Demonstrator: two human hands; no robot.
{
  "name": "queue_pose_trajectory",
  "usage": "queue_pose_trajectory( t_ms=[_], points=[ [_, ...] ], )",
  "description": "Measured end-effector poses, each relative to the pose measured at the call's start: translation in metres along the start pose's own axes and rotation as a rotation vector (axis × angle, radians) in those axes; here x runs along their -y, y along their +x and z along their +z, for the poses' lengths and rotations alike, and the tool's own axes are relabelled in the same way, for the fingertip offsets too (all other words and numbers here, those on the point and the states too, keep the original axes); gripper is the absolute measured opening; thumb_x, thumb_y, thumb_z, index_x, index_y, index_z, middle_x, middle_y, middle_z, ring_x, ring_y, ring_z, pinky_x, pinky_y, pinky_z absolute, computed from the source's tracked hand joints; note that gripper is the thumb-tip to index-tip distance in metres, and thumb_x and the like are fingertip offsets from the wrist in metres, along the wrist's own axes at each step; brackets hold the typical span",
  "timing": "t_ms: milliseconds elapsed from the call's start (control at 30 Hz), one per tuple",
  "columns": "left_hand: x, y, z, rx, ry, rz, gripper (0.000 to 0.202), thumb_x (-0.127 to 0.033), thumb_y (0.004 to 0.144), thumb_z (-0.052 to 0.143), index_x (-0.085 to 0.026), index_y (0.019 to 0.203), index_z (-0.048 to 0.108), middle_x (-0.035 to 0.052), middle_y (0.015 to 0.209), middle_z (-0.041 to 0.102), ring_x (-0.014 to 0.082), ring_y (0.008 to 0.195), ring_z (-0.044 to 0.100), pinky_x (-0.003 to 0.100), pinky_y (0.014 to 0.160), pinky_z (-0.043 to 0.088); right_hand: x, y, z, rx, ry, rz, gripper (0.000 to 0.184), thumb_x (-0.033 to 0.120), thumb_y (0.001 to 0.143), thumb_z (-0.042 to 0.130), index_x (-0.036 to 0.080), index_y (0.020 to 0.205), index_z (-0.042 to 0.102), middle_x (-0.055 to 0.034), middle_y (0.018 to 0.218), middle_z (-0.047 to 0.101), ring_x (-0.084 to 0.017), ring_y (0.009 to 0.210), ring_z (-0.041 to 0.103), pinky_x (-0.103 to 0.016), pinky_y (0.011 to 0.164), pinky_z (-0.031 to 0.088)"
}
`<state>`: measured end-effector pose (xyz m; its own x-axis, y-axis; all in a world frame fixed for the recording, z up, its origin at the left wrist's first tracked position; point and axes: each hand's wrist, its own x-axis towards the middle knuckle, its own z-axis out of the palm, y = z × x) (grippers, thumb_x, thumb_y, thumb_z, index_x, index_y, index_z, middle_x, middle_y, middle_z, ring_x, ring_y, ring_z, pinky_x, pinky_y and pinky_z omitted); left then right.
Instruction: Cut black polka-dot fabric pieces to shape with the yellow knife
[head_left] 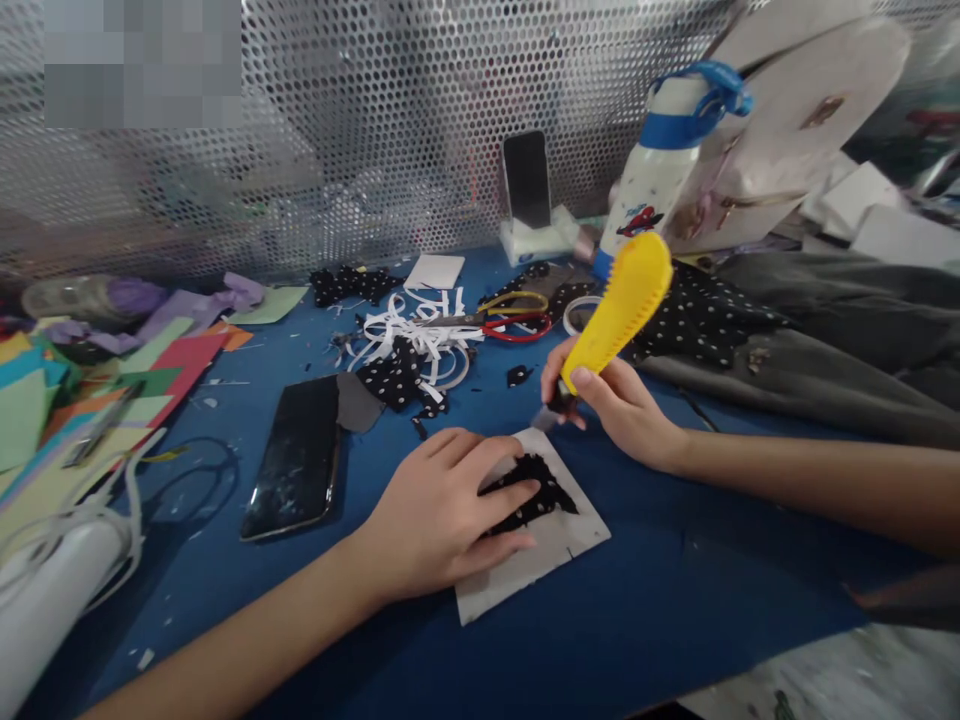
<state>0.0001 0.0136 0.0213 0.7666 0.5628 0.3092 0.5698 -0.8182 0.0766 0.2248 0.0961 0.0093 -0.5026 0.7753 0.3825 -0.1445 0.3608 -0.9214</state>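
My left hand lies with fingers spread over a piece of black fabric with white dots. Beneath that fabric is a square of white paper, its left part covered by the hand. My right hand grips a yellow utility knife whose ridged handle points up and away to the right. Its grey blade points down at the paper's far corner; whether it touches the paper I cannot tell. A small dotted fabric scrap lies just beyond the blade.
Red-and-yellow-handled scissors lie by tangled white strips. A black phone rests left; another phone stands against the perforated metal panel. A bottle, backpack and grey cloth occupy the right. Coloured papers spread far left.
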Motion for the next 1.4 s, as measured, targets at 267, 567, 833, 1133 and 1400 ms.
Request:
queue_pose_trajectory(
  t_ms=[267, 567, 833, 1133, 1400],
  points=[
    [-0.037, -0.001, -0.002, -0.066, 0.039, -0.065, 0.065, -0.072, 0.082, 0.052, -0.014, 0.109, 0.061, 0.0131, 0.117, 0.059, 0.0299, 0.106, 0.056, 0.048, 0.093, 0.046, -0.005, 0.004, 0.002, 0.084, -0.013, 0.103, 0.018, 0.027, 0.097, 0.051, 0.017, 0.111, 0.056, -0.0071, 0.116, 0.053, -0.012, 0.084, 0.067, -0.025, 0.071, 0.054],
    [-0.007, -0.003, -0.007, 0.024, 0.002, 0.064, 0.044, -0.048, 0.091, 0.058, -0.012, 0.117, 0.056, 0.0133, 0.127, 0.056, 0.0283, 0.123, 0.051, 0.047, 0.109, 0.041, -0.003, 0.0, -0.001, 0.074, 0.044, 0.154, 0.017, 0.032, 0.097, 0.05, 0.017, 0.105, 0.055, -0.0038, 0.098, 0.06, -0.005, 0.057, 0.053, -0.018, 0.052, 0.049],
    [0.033, -0.006, -0.021, 0.142, -0.007, 0.216, 0.04, -0.033, 0.099, 0.047, -0.012, 0.133, 0.046, 0.0137, 0.141, 0.049, 0.0229, 0.136, 0.041, 0.041, 0.113, 0.039, 0.001, 0.002, -0.002, 0.057, 0.031, 0.136, 0.017, 0.031, 0.098, 0.045, 0.015, 0.098, 0.053, -0.0027, 0.081, 0.061, -0.008, 0.063, 0.054, -0.017, 0.052, 0.049],
    [0.055, -0.014, -0.039, 0.122, 0.05, 0.003, 0.041, -0.019, 0.098, 0.047, -0.024, 0.139, 0.045, 0.0097, 0.14, 0.049, 0.0243, 0.128, 0.047, 0.046, 0.105, 0.044, 0.003, -0.003, -0.004, 0.004, -0.06, 0.086, 0.022, 0.034, 0.098, 0.046, 0.016, 0.089, 0.055, 0.0034, 0.058, 0.053, -0.008, 0.051, 0.05, -0.024, 0.052, 0.041],
    [0.035, -0.011, -0.031, 0.18, -0.119, 0.07, 0.029, -0.024, 0.098, 0.048, -0.021, 0.127, 0.055, 0.0069, 0.122, 0.06, 0.02, 0.113, 0.053, 0.04, 0.103, 0.042, 0.005, -0.007, -0.003, -0.047, -0.047, -0.045, 0.011, 0.031, 0.098, 0.045, 0.02, 0.099, 0.048, 0.0006, 0.075, 0.048, -0.012, 0.064, 0.042, -0.028, 0.059, 0.036]
  ],
)
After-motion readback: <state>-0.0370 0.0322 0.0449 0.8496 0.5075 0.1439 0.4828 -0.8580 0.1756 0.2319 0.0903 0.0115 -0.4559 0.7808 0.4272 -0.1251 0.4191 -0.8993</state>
